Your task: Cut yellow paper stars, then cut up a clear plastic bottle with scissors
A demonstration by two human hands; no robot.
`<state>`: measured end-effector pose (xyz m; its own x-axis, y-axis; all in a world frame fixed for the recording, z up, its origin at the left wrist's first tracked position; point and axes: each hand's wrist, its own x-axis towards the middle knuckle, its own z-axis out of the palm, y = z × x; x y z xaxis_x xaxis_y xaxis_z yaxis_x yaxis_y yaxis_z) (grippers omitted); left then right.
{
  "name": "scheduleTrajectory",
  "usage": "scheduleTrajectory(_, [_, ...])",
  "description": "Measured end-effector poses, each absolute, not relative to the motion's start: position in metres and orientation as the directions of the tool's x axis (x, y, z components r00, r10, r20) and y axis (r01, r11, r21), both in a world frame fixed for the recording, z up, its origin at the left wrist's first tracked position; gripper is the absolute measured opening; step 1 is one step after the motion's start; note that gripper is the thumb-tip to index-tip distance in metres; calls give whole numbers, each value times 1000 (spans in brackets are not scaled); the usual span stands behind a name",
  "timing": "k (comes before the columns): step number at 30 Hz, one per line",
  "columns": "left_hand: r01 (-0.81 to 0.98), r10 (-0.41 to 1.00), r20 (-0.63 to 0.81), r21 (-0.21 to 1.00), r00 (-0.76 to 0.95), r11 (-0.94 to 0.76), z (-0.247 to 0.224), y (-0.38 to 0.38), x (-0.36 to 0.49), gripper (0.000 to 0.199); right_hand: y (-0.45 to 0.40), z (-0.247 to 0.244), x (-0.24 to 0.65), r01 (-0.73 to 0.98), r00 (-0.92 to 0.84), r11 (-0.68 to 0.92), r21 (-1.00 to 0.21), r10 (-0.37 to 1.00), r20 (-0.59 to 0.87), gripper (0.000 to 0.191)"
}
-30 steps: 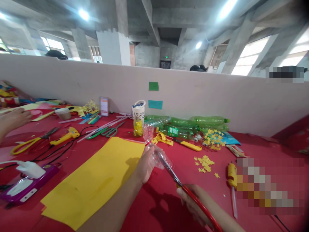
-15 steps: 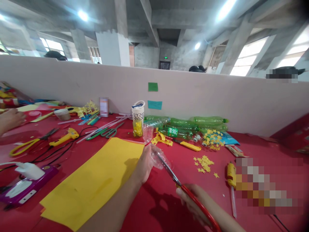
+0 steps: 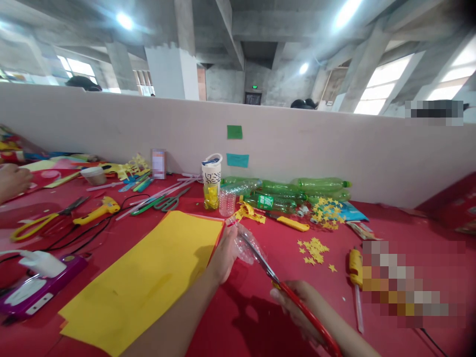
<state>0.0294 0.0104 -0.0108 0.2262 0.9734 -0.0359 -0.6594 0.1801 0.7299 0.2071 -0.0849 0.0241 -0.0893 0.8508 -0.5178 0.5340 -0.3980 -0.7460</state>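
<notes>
My left hand (image 3: pixel 225 254) is closed around the neck of a clear plastic bottle piece (image 3: pixel 246 249), which flares out to the right over the red table. A red-handled pair of scissors (image 3: pixel 303 310) is in my right hand (image 3: pixel 297 302), fingers wrapped round the handles. Its blades point up and left and reach into the clear plastic; how far apart they are is hard to make out. Just behind my left hand stands a clear ribbed bottle part (image 3: pixel 226 202). Yellow sheets (image 3: pixel 145 277) lie beneath and left of my left forearm.
Green plastic bottles (image 3: pixel 282 191) lie along the partition (image 3: pixel 316 144). Nearer are a yellow cutter (image 3: pixel 293 224) and yellow paper stars (image 3: pixel 315 250). Glue guns lie on both sides, one yellow (image 3: pixel 97 210) near a purple power strip (image 3: pixel 44 285). Another person's hand (image 3: pixel 15 181) is at far left.
The scissors and clear bottle piece have shifted slightly against each other, with the blades a little further right. My left hand has turned slightly. The camera view has moved a touch.
</notes>
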Motion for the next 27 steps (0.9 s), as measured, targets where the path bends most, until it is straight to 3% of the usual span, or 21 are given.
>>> scheduleTrajectory(9, [-625, 954, -22, 751, 299, 213, -12, 3, 36, 35, -90, 21, 210, 477, -159, -320, -819, 885, -438, 51])
scheduleTrajectory(27, [-682, 956, -51, 690, 288, 242, -19, 6, 33, 34, -86, 34, 210, 473, -161, -389, -790, 844, -512, 47])
